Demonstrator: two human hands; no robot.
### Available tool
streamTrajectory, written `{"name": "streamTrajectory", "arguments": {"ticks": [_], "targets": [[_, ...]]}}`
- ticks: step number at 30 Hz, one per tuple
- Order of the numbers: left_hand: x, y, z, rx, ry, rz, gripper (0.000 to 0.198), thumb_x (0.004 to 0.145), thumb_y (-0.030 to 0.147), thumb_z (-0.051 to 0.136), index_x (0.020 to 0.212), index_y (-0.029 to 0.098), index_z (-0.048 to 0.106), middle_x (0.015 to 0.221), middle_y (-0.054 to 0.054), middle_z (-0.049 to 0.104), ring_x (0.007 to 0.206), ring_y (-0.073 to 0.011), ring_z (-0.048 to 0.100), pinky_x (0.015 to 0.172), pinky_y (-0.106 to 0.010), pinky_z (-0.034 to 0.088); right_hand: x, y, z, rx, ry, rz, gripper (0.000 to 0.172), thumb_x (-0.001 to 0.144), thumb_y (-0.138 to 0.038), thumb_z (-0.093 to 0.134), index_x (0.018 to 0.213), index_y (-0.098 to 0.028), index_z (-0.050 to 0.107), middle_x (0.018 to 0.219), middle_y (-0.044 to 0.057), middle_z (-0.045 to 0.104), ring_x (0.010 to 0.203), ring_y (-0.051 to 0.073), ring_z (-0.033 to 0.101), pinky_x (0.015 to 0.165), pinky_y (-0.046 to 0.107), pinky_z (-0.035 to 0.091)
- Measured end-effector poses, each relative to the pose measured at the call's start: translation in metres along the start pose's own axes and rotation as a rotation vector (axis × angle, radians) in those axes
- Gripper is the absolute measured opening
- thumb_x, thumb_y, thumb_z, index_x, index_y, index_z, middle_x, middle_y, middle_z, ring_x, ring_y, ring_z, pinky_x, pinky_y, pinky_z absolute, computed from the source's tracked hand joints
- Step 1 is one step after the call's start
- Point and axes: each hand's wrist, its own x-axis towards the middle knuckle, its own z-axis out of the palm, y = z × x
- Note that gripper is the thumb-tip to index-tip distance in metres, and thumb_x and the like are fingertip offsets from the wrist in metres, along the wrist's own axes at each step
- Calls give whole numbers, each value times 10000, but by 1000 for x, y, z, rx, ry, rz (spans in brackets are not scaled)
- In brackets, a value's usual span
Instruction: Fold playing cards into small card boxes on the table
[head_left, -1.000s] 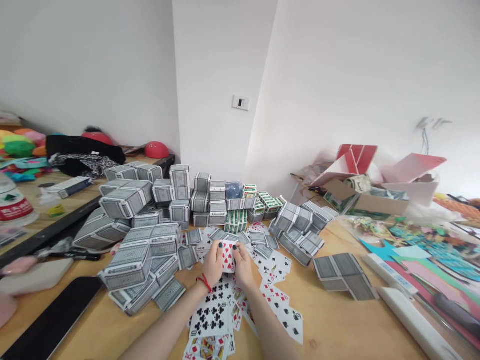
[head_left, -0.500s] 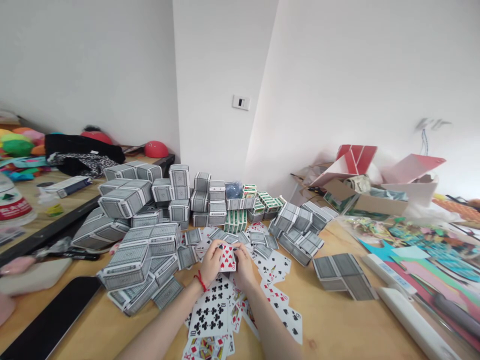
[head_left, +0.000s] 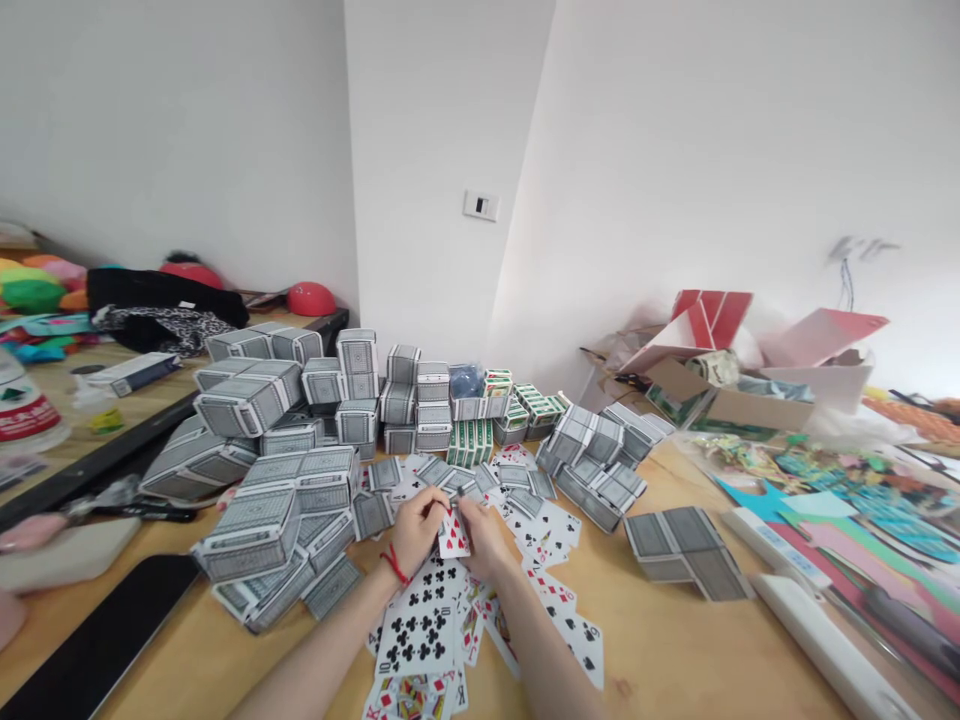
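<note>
My left hand [head_left: 416, 535] and my right hand [head_left: 484, 537] meet over the middle of the wooden table [head_left: 675, 640], both pinching one red-suited playing card [head_left: 453, 537] between their fingertips. A red string circles my left wrist. Beneath the hands lies a spread of loose face-up playing cards [head_left: 427, 625], with a ten of clubs nearest me. More loose cards [head_left: 551, 530] fan out to the right.
Grey-backed card boxes [head_left: 259, 480] are heaped at left and behind. Green card boxes [head_left: 472, 440] stand at the back. A folded grey card piece [head_left: 686, 545] lies at right, near white tubes [head_left: 832, 640], coloured paper and an open carton [head_left: 720, 400]. A black slab [head_left: 105, 640] lies front left.
The red card has tilted down and dropped lower between my fingers, and both hands have closed in slightly over it.
</note>
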Motion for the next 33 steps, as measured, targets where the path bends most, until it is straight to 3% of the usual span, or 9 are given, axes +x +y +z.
{"name": "streamTrajectory", "arguments": {"ticks": [3,5,10,13,15,18,21,27,33], "targets": [[-2,2,-5,69,-108,45,171,712,179,398,631,191,549,644,15,588,641,-134,537,652,-237,417,0,-1,-4,-24,-69,34,176,658,-335,642,607,-211,528,500,-54,473,444,107,404,479,229,333],[-2,3,-6,88,-152,81,180,724,180,398,655,191,564,691,2,600,688,-141,544,691,-249,417,0,-2,-7,-78,-70,-20,186,668,-357,635,618,-207,535,513,-54,470,457,105,392,488,227,318],[-2,1,-2,16,-122,-2,224,692,184,455,904,189,526,659,29,542,584,-123,492,570,-233,387,1,-1,-7,-415,133,-338,231,742,-403,527,615,-211,509,539,-51,424,497,116,364,513,236,303],[1,0,1,45,-71,-90,118,707,284,499,779,191,498,575,59,460,525,-112,438,529,-225,345,0,1,-4,-545,156,-453,219,777,-389,468,657,-212,512,595,-29,464,554,135,411,563,253,338],[3,-1,3,80,-81,-110,153,730,334,479,674,191,477,539,62,427,516,-112,419,533,-230,331,-1,2,-2,-592,145,-488,204,786,-381,450,697,-212,521,622,-20,482,566,141,423,580,260,350],[5,-2,4,62,-90,-105,207,750,347,441,612,192,447,531,61,406,519,-111,402,536,-230,319,-1,3,0,-611,128,-505,189,791,-364,438,720,-213,525,646,-10,494,593,149,438,603,263,361],[5,-5,6,-3,-18,-139,231,737,339,440,563,195,389,512,66,344,502,-105,361,508,-224,298,-1,3,3,-542,120,-478,183,788,-350,435,693,-216,515,655,-13,494,623,150,445,618,257,362],[9,-17,8,-190,8,-254,290,685,393,478,504,194,370,477,62,332,457,-97,321,445,-224,264,3,3,4,-308,109,-332,181,749,-372,476,644,-226,492,575,-46,445,527,125,395,518,225,320],[11,-23,7,-205,-20,-258,289,675,384,520,494,184,418,462,59,371,447,-92,337,432,-220,264,6,-3,-8,-435,83,-342,232,706,-380,551,571,-193,523,557,-38,455,516,111,378,508,227,316]]}}
